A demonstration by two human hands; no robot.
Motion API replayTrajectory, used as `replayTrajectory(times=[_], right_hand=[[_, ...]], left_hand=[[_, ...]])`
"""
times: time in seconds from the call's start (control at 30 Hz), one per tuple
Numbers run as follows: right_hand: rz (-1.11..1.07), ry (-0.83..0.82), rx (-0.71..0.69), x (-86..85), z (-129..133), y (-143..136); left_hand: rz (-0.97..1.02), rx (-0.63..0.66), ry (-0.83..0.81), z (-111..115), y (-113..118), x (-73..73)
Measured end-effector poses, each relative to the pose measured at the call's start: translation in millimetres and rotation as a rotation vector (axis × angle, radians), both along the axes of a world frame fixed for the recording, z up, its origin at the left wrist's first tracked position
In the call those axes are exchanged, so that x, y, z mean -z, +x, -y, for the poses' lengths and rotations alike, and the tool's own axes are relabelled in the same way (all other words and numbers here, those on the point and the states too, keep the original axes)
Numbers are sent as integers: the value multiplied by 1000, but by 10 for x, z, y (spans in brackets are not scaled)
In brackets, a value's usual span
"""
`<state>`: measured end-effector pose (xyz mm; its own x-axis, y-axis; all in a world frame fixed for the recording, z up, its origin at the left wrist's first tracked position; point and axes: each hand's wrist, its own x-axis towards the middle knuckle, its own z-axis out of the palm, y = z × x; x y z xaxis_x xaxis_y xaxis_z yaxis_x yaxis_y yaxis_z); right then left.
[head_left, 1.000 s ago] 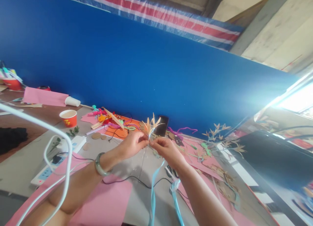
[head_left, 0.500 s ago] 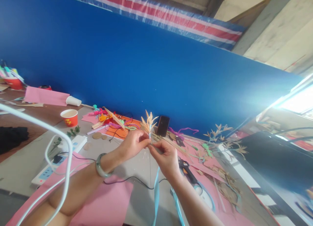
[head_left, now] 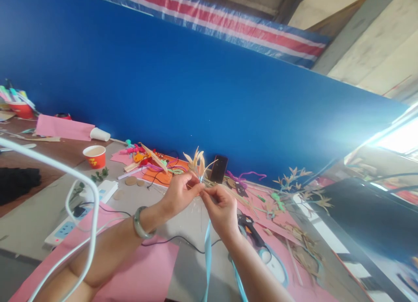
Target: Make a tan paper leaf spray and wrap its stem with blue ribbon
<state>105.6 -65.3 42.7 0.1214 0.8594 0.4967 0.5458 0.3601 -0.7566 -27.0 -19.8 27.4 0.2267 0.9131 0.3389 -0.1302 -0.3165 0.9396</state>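
Note:
A tan flower of dried, pointed petals (head_left: 198, 161) stands upright above my fingertips, its base pinched in my left hand (head_left: 183, 191). Just to the right, my right hand (head_left: 222, 206) is closed at the lower end of the flower, thumb and forefinger pressed on a light blue ribbon (head_left: 208, 254) that hangs down toward the table's front. The fingertips of both hands nearly touch. A thin stem or wire drops below them. My left wrist carries a pale green bangle (head_left: 140, 223).
A dark phone (head_left: 218, 169) leans behind the hands. A glue gun (head_left: 253, 232) lies at right, near dried flowers (head_left: 294, 180). At left are a red paper cup (head_left: 95, 157), a power strip (head_left: 68, 226) and a white cable (head_left: 94, 215) crossing the foreground.
The flower has turned, its petals now spread wider to both sides. Both hands remain together in nearly the same place, the pinch still closed.

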Motion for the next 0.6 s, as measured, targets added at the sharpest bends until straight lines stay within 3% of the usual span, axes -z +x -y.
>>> replayTrajectory(times=[0.1, 0.27, 0.37, 0.47, 0.6], right_hand=[[-79, -92, -67, -39, -2, 38], [-275, -265, -226, -69, 3, 127], [-349, -342, -289, -60, 7, 156], [-392, -383, -324, -40, -1, 159], [-416, -375, -275, -11, -30, 144]], left_hand=[[79, 74, -43, -12, 19, -5], [222, 448, -288, -83, -64, -61], [214, 603, -310, -127, -130, -67], [206, 624, -287, -158, -145, -39], [253, 524, -232, -169, -101, 0]])
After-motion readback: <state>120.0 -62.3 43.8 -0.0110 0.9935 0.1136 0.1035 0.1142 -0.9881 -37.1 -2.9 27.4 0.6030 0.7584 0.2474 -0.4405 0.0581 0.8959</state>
